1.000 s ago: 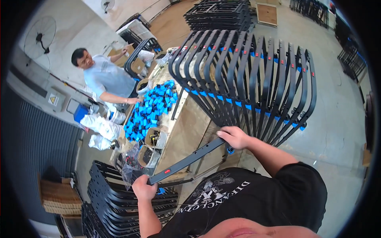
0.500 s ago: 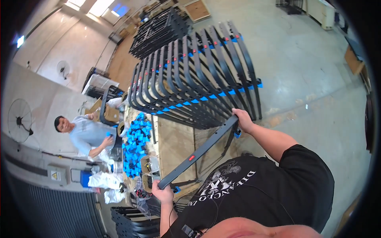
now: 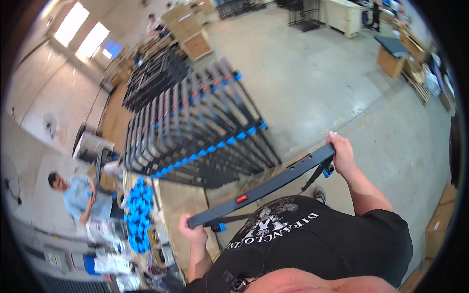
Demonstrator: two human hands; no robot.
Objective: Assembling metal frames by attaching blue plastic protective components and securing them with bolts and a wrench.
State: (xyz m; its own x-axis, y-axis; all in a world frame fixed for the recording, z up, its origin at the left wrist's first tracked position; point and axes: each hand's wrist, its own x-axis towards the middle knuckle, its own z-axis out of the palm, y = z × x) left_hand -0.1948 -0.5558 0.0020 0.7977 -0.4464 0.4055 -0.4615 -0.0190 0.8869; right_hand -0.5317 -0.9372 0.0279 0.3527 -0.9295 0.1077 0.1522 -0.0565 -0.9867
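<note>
Across the front of my body I hold a black metal frame (image 3: pixel 266 190), a long bar with a small red label and legs running down behind it. My left hand (image 3: pixel 194 231) is closed around its left end. At the other end, higher in the picture, my right hand (image 3: pixel 343 154) grips the corner. Blue plastic pieces (image 3: pixel 328 170) sit on the frame's legs beneath each end. A dense row of similar black frames (image 3: pixel 195 149) with blue pieces stands just beyond it, to the left, apart from the one in my hands.
At the left, a worktable (image 3: pixel 171 198) bears a heap of blue plastic pieces (image 3: pixel 139 210). A co-worker (image 3: pixel 80 198) stands behind it, near another black frame (image 3: pixel 101 171). More black frames are stacked (image 3: pixel 156 73) farther back. Cardboard boxes (image 3: pixel 439 219) stand at the right.
My view has turned right, so the row of frames and the table now lie farther left. The held frame has swung rightward and lies flatter across the picture, still in both hands.
</note>
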